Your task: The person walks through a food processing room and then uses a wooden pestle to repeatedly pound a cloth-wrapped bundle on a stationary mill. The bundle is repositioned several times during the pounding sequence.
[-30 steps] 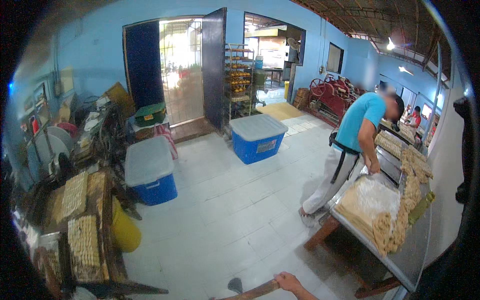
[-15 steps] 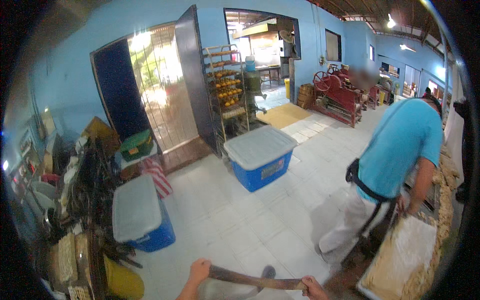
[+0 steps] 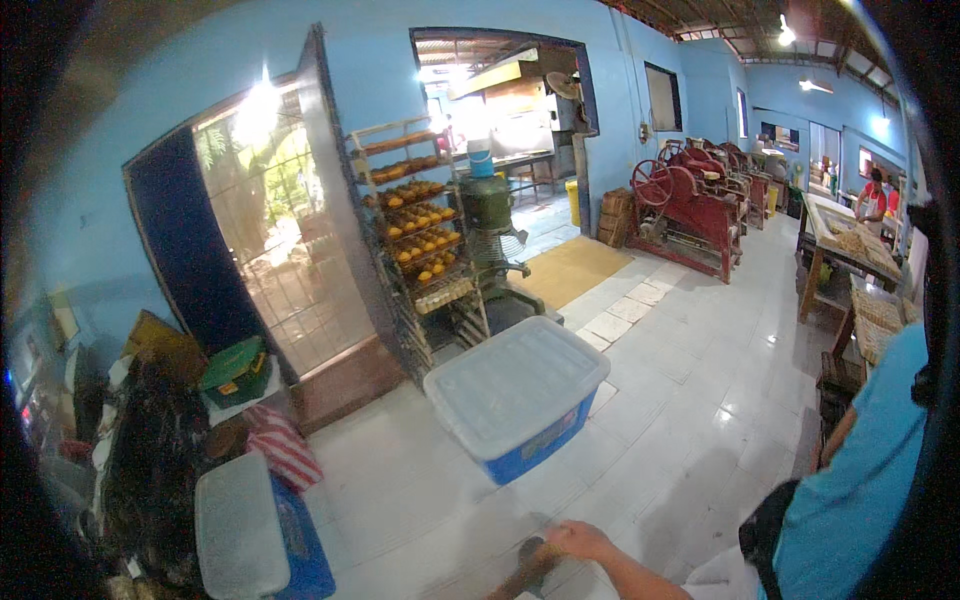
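The long brown wooden piece (image 3: 522,576) is at the bottom edge of the view, above the floor (image 3: 660,430), and only its blurred upper end shows. The right hand (image 3: 580,541) has its grip closed around that end, the forearm reaching in from the lower right. The left hand is out of view, so I cannot tell how its grip stands.

Just beyond the right hand, a blue tub (image 3: 540,435) with a pale grey lid (image 3: 515,388) stands on the floor. Well to the left is a second lidded tub (image 3: 240,528), near a red-and-white striped bag (image 3: 284,448) and a green box (image 3: 236,373).

At the lower right, close to the right forearm, a co-worker in a blue shirt (image 3: 862,480) is cut off by the edge of the view.

Behind the nearer tub, a tall rack (image 3: 396,142) carries rows of golden buns (image 3: 425,243). Beside it is a green machine (image 3: 487,210) with a blue bucket (image 3: 480,161) on top. A tan mat (image 3: 575,272) lies at the opening into another room. Farther right are red machines (image 3: 690,205) with wheels, and a floury worktop (image 3: 825,222) near a person in red (image 3: 873,203).
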### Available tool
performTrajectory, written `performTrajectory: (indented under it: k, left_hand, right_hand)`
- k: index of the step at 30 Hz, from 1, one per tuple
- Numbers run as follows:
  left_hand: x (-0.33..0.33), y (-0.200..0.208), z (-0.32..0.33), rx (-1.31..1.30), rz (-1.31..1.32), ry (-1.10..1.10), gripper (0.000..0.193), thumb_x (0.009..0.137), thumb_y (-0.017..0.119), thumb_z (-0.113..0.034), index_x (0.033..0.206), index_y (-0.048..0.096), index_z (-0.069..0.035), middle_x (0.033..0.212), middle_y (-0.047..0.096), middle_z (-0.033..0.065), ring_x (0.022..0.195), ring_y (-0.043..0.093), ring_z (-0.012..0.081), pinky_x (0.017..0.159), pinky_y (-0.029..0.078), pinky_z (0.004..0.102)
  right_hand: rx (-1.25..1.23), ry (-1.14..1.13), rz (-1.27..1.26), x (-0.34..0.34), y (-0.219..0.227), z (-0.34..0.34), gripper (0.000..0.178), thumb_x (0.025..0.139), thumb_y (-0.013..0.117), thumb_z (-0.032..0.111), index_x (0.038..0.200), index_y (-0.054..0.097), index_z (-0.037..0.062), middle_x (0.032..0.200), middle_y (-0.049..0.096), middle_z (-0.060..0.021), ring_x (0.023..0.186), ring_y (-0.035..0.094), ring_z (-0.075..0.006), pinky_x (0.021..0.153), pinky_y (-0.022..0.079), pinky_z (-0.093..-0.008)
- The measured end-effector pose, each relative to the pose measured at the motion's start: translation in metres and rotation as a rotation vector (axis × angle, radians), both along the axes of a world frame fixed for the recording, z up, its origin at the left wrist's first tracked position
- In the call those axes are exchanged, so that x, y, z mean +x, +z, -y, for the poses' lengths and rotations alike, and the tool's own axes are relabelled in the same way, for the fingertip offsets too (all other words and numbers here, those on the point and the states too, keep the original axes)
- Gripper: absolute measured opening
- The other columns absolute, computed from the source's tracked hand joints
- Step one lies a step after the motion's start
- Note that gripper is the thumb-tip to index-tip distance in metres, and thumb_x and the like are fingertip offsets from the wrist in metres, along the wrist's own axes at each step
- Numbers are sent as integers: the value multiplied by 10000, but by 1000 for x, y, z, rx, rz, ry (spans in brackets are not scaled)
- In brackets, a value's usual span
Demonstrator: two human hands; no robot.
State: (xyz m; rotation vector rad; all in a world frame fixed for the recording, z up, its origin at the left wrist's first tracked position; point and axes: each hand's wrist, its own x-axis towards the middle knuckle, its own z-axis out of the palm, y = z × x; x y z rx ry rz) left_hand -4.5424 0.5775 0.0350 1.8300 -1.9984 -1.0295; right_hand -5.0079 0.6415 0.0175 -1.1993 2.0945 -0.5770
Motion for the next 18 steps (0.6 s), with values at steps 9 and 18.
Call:
performTrajectory:
  k: [9, 18]
  left_hand:
    - [-343, -42, 330, -219, -111, -340, 353, 890, 635, -352, 966, 683, -11, 938, 701, 184, 912, 675, 360, 751, 513, 473]
    - [-831, 15, 418, 175, -13, -1049, 269, 931, 583, -229, 1000, 683, 11, 880, 672, 168, 776, 672, 266, 675, 559, 395]
  right_hand:
    - [38, -471, 896, -270, -36, 6, 536, 914, 605, 577, 1234, 597, 147, 1062, 632, -90, 823, 614, -217, 664, 544, -355]
    - [-701, -1268, 855, -482, -53, -14, 562, 900, 725, 217, 1380, 442, 141, 1119, 585, -96, 899, 626, -238, 681, 592, -386]
